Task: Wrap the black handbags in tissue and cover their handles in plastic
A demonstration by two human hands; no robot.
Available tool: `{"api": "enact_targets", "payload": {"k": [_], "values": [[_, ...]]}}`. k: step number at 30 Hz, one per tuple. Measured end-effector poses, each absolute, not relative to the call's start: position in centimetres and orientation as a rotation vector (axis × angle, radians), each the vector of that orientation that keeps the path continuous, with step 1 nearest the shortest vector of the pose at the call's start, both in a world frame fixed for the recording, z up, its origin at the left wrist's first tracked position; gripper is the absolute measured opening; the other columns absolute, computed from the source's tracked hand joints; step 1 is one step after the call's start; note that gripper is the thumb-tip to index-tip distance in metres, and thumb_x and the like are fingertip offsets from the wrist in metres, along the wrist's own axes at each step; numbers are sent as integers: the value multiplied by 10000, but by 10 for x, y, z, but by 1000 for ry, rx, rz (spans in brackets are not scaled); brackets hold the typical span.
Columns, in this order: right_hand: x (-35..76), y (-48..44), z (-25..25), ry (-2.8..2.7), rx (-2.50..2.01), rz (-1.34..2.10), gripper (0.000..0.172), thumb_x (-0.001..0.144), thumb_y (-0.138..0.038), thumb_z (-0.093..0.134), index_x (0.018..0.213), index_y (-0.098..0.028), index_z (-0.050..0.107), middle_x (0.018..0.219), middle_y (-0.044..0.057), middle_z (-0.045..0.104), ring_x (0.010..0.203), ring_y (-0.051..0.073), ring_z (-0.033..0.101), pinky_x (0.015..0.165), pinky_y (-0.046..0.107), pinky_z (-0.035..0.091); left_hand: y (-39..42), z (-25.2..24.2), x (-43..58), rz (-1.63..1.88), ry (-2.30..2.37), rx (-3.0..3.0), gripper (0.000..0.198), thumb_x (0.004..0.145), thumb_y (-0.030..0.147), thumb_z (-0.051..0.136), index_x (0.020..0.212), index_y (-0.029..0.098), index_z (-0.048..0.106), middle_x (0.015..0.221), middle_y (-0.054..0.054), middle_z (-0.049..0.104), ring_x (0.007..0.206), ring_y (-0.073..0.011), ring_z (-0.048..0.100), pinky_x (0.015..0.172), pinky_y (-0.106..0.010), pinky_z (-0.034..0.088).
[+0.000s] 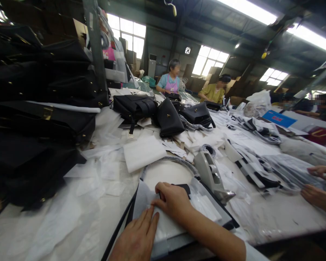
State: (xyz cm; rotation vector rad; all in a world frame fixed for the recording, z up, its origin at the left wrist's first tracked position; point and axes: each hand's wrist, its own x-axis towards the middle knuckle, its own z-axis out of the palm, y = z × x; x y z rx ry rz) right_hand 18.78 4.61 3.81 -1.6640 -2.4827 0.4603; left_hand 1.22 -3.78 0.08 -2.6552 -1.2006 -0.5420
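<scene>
A black handbag lies flat before me, its arched handle wrapped in clear plastic. White and grey wrapping sheets cover most of its face. On these sheets my left hand rests with fingers stretched out together, their tips close to my right hand. My right hand has its fingers curled down onto the wrapping near the bag's middle; whatever they pinch is hidden. Just beyond it a small black piece shows. A grey tape dispenser stands against the bag's right side.
Black bags are piled high at left. More black bags and loose white sheets lie ahead. Plastic-wrapped straps are on the right, near a co-worker's hands. Other people sit across the table.
</scene>
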Motion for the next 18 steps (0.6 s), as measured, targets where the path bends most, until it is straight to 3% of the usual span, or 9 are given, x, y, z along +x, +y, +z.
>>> {"api": "enact_targets", "payload": {"k": [6,10,14,18], "values": [[191,63,40,-2502,-1635,639,245,745,-433,775,921,-279,704,737,-42,670,664,134,576,563,246,241,-28,11,16,-494,-1304,-2741,569,682,26,436,1202,125,645,1185,-99,714,1006,-206,705,741,-280,574],[187,80,39,-2412,-1699,839,177,751,-352,750,860,-227,687,648,-44,641,586,117,539,533,234,248,-26,3,16,-457,-1317,-2749,599,677,32,441,1238,129,628,1281,-111,658,1127,-224,652,824,-303,549],[190,88,41,-2295,-1642,790,60,772,-223,694,821,-200,670,611,-48,600,570,110,526,540,226,294,-25,3,16,-306,-1358,-2845,619,707,55,454,1308,122,586,1362,-138,587,1203,-246,606,874,-326,537],[242,78,64,-2057,-1604,640,130,843,-313,641,896,-199,673,628,-29,602,576,130,542,572,244,392,-23,17,17,-61,-1452,-2994,667,726,76,450,1389,118,515,1445,-143,492,1286,-259,537,955,-371,515]]}}
